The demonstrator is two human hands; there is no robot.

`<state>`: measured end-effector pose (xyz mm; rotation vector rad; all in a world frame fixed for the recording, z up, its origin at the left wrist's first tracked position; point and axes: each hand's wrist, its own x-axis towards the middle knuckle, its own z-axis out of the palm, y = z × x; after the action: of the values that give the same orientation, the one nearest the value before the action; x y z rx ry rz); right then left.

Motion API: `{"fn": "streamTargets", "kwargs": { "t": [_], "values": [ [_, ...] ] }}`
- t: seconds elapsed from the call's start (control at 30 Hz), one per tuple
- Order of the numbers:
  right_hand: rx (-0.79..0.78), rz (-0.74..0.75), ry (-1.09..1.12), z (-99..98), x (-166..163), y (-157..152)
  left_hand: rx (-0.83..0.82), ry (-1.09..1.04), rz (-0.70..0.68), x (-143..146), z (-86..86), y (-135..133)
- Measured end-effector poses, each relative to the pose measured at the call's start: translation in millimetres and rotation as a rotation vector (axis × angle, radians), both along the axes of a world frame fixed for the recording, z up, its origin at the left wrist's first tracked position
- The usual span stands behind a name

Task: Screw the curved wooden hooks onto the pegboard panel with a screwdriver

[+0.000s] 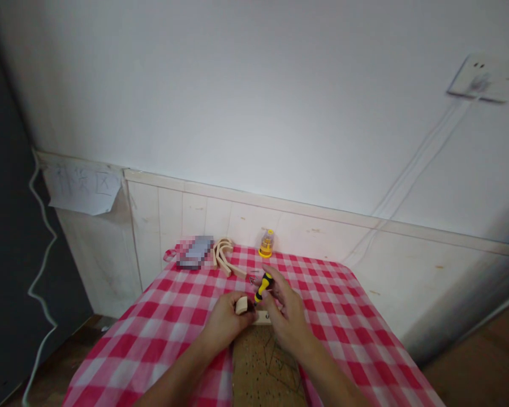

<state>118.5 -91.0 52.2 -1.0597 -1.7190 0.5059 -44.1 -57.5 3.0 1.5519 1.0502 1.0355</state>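
My right hand (pixel 286 308) is closed round a yellow and black screwdriver (pixel 263 286), which is tilted with its lower end near a pale wooden piece (pixel 262 318). My left hand (pixel 227 319) grips this wood from the left, and a rounded pale end (pixel 241 306) sticks up by its thumb and fingers. A dark round spot shows on the wood near my right fingers. Under both hands lies a brown board (pixel 263 367) with small holes and drawn lines. The screwdriver's tip is too small to make out.
A red and white checked cloth (pixel 339 316) covers the table. Toward the wall are curved wooden strips (pixel 223 259), a clear container with a yellow base (pixel 266 244), small metal pieces (pixel 253 279) and a blurred-out flat object (pixel 196 252). The wall (pixel 246 209) stands close behind.
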Motion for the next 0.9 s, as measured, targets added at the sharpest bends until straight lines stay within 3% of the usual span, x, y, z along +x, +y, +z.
{"fn": "streamTargets", "kwargs": {
  "t": [0.17,0.5,0.73,0.9],
  "values": [
    [0.025,-0.017,0.08,-9.0,-0.9,3.5,0.084,0.026,0.02,-2.1,-1.0,-0.7],
    [0.105,-0.098,0.002,-10.8,-6.4,6.5,-0.027,-0.047,-0.065,-3.2,-1.1,-0.5],
    [0.013,-0.011,0.119,-11.6,-6.3,6.2,-0.064,-0.08,-0.076,-2.8,-1.2,0.2],
    [-0.001,-0.055,0.125,-13.2,-7.5,7.6,-0.053,-0.071,-0.098,-2.7,2.7,-1.1]
  ]
}}
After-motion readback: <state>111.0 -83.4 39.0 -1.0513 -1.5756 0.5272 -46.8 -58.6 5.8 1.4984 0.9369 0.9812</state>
